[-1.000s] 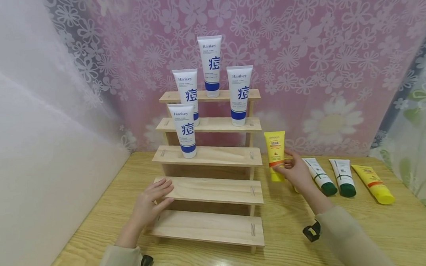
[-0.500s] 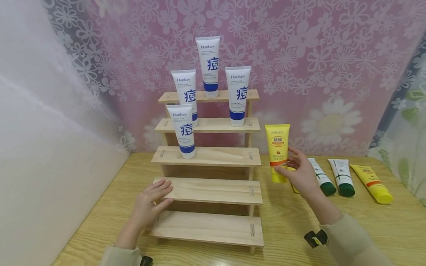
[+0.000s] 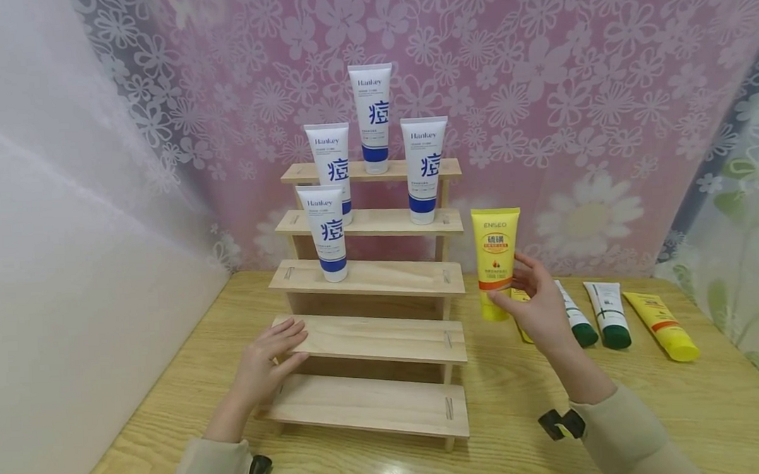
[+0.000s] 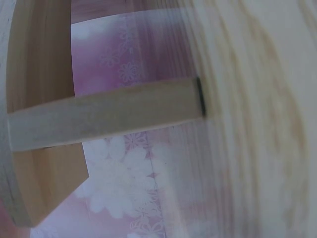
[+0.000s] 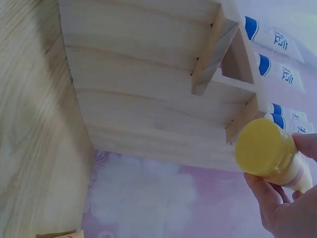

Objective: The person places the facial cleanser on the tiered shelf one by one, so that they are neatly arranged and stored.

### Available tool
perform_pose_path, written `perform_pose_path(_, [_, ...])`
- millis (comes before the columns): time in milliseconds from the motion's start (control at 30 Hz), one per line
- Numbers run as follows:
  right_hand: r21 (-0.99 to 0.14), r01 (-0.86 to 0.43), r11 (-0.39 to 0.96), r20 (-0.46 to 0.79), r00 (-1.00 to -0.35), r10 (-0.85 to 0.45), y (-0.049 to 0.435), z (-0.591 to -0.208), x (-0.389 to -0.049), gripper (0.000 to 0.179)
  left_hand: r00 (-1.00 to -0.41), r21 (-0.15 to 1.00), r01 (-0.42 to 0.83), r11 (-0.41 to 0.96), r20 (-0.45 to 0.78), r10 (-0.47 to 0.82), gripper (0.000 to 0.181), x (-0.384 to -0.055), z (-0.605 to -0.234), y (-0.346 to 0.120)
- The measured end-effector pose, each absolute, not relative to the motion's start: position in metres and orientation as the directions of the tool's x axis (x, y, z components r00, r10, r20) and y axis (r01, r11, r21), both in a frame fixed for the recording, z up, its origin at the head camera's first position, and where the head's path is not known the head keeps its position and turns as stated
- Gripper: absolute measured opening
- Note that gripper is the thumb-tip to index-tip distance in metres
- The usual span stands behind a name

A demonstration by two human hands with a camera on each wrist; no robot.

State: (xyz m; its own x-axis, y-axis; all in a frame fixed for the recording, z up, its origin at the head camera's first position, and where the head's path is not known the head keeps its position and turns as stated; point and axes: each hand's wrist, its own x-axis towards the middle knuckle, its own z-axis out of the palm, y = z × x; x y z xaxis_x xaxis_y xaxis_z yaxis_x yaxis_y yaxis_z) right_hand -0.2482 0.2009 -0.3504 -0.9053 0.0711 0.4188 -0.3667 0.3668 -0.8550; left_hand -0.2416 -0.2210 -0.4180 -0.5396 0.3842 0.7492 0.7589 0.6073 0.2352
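My right hand (image 3: 538,304) pinches a yellow squeeze tube (image 3: 496,242) near its lower end, cap down and label facing the head camera. In the right wrist view the tube's round yellow cap (image 5: 260,147) shows between thumb and fingers. The tube is in the air, just right of a stepped wooden display rack (image 3: 371,336). On the left end of the rack's second step from the bottom rests my left hand (image 3: 267,358), fingers extended over the board. White-and-blue tubes stand upright on the upper steps, one of them a white tube (image 3: 325,232) on the middle step.
Right of the rack, a yellow tube (image 3: 663,326) and a white-and-green tube (image 3: 607,314) lie on the wooden table (image 3: 692,407). Another white-and-green tube (image 3: 579,320) and a yellow tube (image 3: 525,326) lie partly behind my right hand. A floral backdrop (image 3: 539,117) hangs behind.
The right hand has raised the yellow tube a little and turned its label more fully toward the head camera. My left hand stays on the rack.
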Motion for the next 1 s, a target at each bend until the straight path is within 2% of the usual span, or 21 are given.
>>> perform_pose_path(33, [-0.86,-0.401,0.314,0.442,-0.895,0.067,0.205,-0.358,-0.256,0.075,-0.54,0.236,0.758,0.608,0.749,0.384,0.035,-0.242,-0.418,-0.221])
perform_pose_path(167, [-0.855,-0.428,0.293,0.469,-0.879,0.086,0.202,-0.354,-0.256,0.074,-0.545,0.234,0.755,0.612,0.744,0.387,0.035,-0.241,-0.417,-0.221])
perform_pose_path(267, [-0.832,-0.406,0.377,0.474,-0.874,0.106,0.186,-0.329,-0.237,0.069,-0.549,0.235,0.752,0.615,0.74,0.388,0.035,-0.241,-0.416,-0.22])
perform_pose_path(333, [-0.82,-0.428,0.38,0.498,-0.86,0.107,0.181,-0.322,-0.232,0.067,-0.553,0.239,0.75,0.616,0.738,0.387,0.035,-0.24,-0.416,-0.22])
perform_pose_path(533, [-0.828,-0.459,0.321,0.515,-0.85,0.112,0.169,-0.308,-0.229,0.065,-0.551,0.241,0.75,0.616,0.743,0.381,0.035,-0.239,-0.415,-0.22])
perform_pose_path(1000, [-0.856,-0.492,0.161,0.512,-0.849,0.128,0.138,-0.307,-0.246,0.062,-0.572,0.257,0.743,0.618,0.722,0.388,0.035,-0.238,-0.414,-0.22])
